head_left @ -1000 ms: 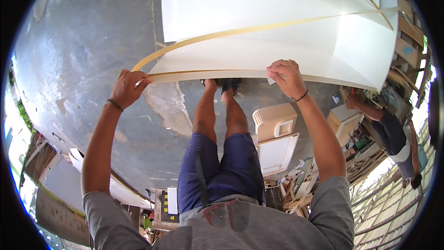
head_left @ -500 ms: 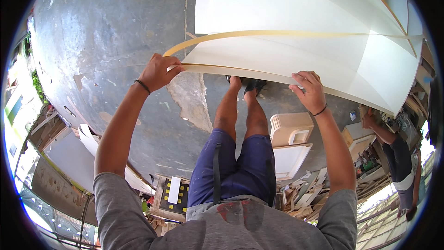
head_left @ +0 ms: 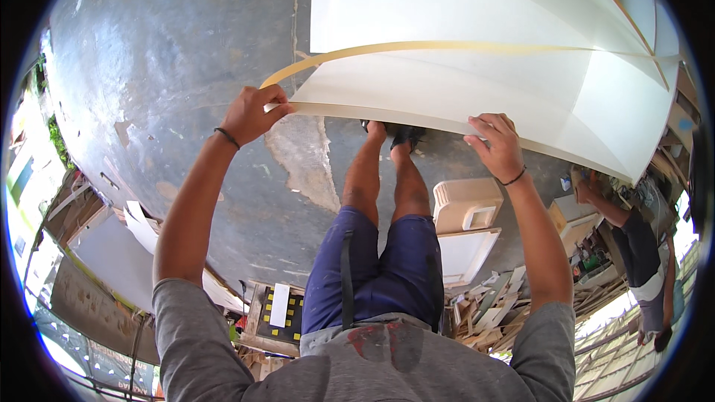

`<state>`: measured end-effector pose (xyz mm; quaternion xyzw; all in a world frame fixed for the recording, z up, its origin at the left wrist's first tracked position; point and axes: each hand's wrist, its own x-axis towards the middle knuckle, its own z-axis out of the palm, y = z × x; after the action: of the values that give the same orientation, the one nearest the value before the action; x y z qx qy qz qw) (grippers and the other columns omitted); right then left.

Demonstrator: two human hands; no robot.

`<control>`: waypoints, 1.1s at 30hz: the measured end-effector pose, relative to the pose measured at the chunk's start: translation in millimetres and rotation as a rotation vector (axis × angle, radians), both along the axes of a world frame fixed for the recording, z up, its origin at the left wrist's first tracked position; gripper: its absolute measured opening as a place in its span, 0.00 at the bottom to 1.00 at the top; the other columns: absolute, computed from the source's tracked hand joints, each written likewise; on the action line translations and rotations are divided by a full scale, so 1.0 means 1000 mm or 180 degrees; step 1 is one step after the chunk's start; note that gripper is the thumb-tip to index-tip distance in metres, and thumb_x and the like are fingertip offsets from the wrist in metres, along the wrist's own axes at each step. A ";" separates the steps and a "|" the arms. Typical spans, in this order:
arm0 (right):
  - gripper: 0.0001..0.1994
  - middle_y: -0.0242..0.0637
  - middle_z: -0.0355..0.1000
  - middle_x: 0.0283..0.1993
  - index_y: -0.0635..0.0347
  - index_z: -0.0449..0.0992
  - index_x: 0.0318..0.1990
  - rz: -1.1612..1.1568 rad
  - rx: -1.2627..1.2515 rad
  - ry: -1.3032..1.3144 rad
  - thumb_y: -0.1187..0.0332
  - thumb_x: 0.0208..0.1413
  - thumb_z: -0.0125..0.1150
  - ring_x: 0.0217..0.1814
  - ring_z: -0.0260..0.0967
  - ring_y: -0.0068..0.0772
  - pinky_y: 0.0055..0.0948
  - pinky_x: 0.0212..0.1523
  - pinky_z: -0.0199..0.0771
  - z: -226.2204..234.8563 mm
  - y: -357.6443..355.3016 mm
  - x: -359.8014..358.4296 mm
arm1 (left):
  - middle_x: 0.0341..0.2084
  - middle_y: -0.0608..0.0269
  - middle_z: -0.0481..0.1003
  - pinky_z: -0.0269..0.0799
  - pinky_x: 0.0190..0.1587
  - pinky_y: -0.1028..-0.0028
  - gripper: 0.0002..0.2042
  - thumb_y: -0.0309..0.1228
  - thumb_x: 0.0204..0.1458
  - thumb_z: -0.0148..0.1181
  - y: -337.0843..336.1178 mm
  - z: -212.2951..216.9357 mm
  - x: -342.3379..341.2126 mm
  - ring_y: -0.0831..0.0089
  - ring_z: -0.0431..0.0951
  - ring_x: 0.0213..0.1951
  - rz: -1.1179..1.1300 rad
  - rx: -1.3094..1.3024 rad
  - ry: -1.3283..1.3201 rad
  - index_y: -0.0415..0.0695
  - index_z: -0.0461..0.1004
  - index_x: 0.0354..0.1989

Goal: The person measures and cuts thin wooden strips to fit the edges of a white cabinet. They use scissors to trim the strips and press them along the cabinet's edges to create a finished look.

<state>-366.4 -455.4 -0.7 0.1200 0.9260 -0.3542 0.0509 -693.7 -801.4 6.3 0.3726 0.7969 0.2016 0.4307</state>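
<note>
A thin edging strip [head_left: 417, 45], yellowish on one face, arcs over a large white cabinet panel [head_left: 387, 89]. Its left end curves down into my left hand [head_left: 257, 112]. Thumb and fingers there pinch the strip at the panel's near left corner. Along the panel's near edge runs a pale narrow band [head_left: 387, 116]. My right hand [head_left: 497, 145] is farther right on that edge, its bent fingers above and its thumb on the near side, gripping the panel's edge. The undersides of both grips are hidden.
Below the panel, a light wooden box piece [head_left: 468, 205] and a framed white board [head_left: 468, 257] lie on the concrete floor [head_left: 179, 82]. Wood offcuts [head_left: 488, 309] pile up at the lower right. Another person [head_left: 640, 253] is at the far right; white sheets [head_left: 119, 253] lean at the left.
The brown line along the panel's near edge no longer shows; the edge now looks evenly pale. The strip's arc has risen slightly. Both hands stay in nearly the same places.
</note>
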 end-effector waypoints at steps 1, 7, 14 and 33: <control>0.16 0.33 0.73 0.41 0.57 0.79 0.42 -0.0002 0.0025 0.0004 0.68 0.44 0.70 0.41 0.68 0.38 0.36 0.48 0.67 0.000 0.001 0.001 | 0.26 0.55 0.79 0.73 0.35 0.68 0.11 0.34 0.50 0.66 0.000 -0.001 0.000 0.58 0.79 0.28 0.0006 -0.0025 -0.0019 0.39 0.75 0.30; 0.16 0.34 0.73 0.40 0.58 0.79 0.42 0.0023 0.0079 0.0003 0.68 0.43 0.71 0.41 0.68 0.39 0.37 0.47 0.68 -0.003 0.001 0.003 | 0.30 0.50 0.80 0.77 0.40 0.68 0.09 0.31 0.50 0.66 0.000 -0.003 0.000 0.57 0.83 0.34 0.0141 -0.0049 -0.0225 0.38 0.76 0.32; 0.17 0.37 0.73 0.41 0.60 0.79 0.43 0.0062 0.0060 -0.0053 0.72 0.42 0.71 0.42 0.69 0.41 0.37 0.46 0.68 -0.001 0.002 0.001 | 0.30 0.49 0.80 0.77 0.40 0.68 0.09 0.31 0.50 0.66 0.003 -0.001 -0.003 0.58 0.83 0.35 0.0055 -0.0066 -0.0258 0.38 0.76 0.32; 0.17 0.39 0.73 0.43 0.61 0.79 0.45 0.0167 -0.0263 -0.0319 0.71 0.44 0.70 0.44 0.68 0.43 0.35 0.46 0.70 0.007 0.008 -0.007 | 0.29 0.50 0.80 0.76 0.41 0.66 0.09 0.32 0.51 0.64 0.004 -0.004 -0.003 0.57 0.83 0.35 0.0077 -0.0120 -0.0302 0.38 0.76 0.32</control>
<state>-373.1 -447.0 6.5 0.1111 0.9097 -0.3842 0.1114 -697.2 -797.4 2.7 0.3448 0.7837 0.2092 0.4724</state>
